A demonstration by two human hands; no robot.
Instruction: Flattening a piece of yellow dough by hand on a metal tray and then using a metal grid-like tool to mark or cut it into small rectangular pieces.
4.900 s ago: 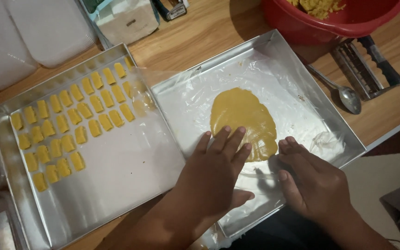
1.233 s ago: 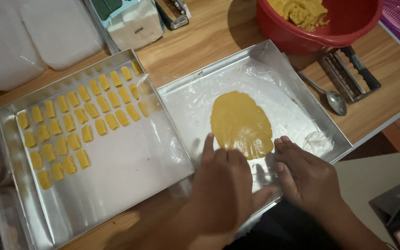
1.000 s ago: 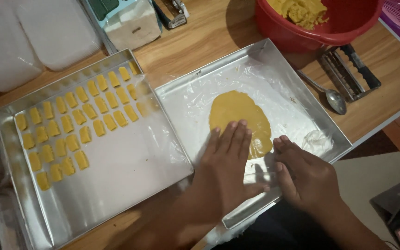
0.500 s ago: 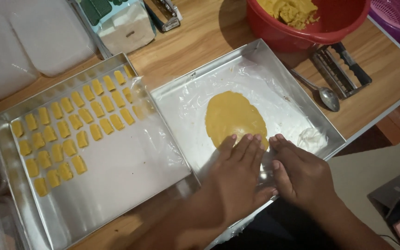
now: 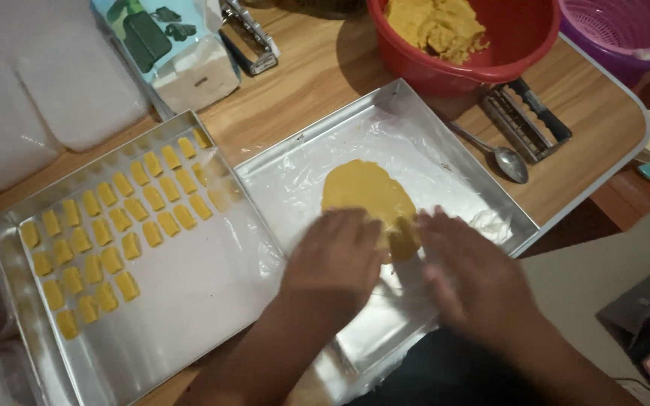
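— Where is the dough, seen from the frame centre?

— Flat yellow dough sheet [image 5: 370, 197] at about one o'clock, lying on clear plastic film [image 5: 302, 188] inside the right metal tray [image 5: 408, 98]. Near edge hidden under the fingers.

— And the hands?

— Left hand [image 5: 336, 259] at about six o'clock, palm down, fingers spread, resting on the near edge of the dough. Right hand [image 5: 475, 274] at about four o'clock, also flat and spread, blurred, just beside the dough on the film. Nothing gripped by either one.

— How to handle such a sheet?

— Probably soft, thin and light, easy to tear, maybe a little sticky. Better to lift by the film under it, or with flat palms under the edge, not by pinching.

— What else around?

— Left metal tray [image 5: 189, 301] at nine o'clock with rows of small yellow dough pieces [image 5: 114, 225]. Red bowl [image 5: 490, 37] with more dough at one o'clock. Spoon [image 5: 490, 150] and a metal cutter [image 5: 524, 120] at two o'clock on the wooden table [image 5: 325, 83]. Flour bag [image 5: 174, 45] at eleven o'clock.
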